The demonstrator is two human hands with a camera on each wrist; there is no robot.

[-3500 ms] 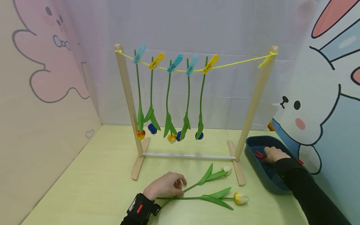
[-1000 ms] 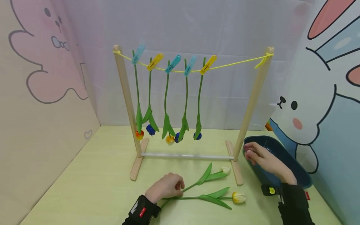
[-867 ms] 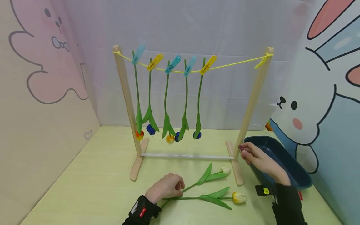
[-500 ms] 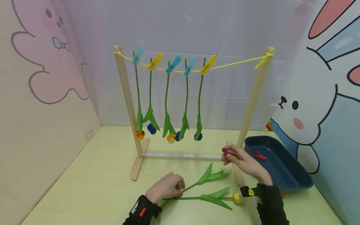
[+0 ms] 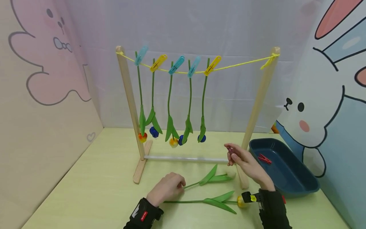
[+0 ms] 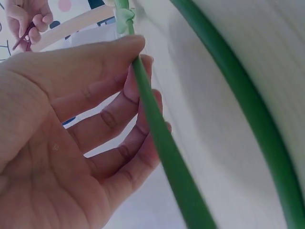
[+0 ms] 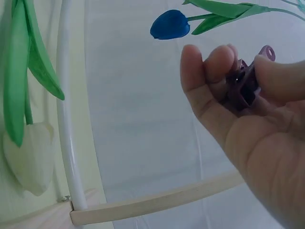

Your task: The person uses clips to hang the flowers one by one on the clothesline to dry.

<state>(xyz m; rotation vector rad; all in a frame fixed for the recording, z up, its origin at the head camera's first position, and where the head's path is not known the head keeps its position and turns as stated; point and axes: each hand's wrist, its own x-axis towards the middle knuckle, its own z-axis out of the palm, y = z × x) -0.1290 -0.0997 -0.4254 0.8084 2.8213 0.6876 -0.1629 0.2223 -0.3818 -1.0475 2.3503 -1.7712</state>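
In the left wrist view my left hand point(image 6: 81, 119) pinches the green stem point(image 6: 159, 129) of an artificial tulip between thumb and fingertips. This white tulip point(image 5: 209, 176) points right in the head view, its bloom partly behind my right hand point(image 5: 250, 167). A second tulip point(image 5: 218, 201), yellow and white, lies on the table just in front, its bloom partly covered by the right wrist strap. My right hand holds a dark red clothespin point(image 7: 245, 88) between thumb and fingers, in front of the rack's right post.
A wooden rack point(image 5: 130, 105) carries a yellow line point(image 5: 240, 64). Several tulips hang from it bloom down, held by blue and yellow clothespins point(image 5: 213, 65). At right stands a dark blue bin point(image 5: 288, 168) with a red clothespin point(image 5: 264, 158) inside. Printed panels flank the table point(image 5: 94, 197).
My right hand has come left out of the bin with a clothespin, then risen slightly. My left hand has shifted slightly away from me, drawing the white tulip's stem off the other one.
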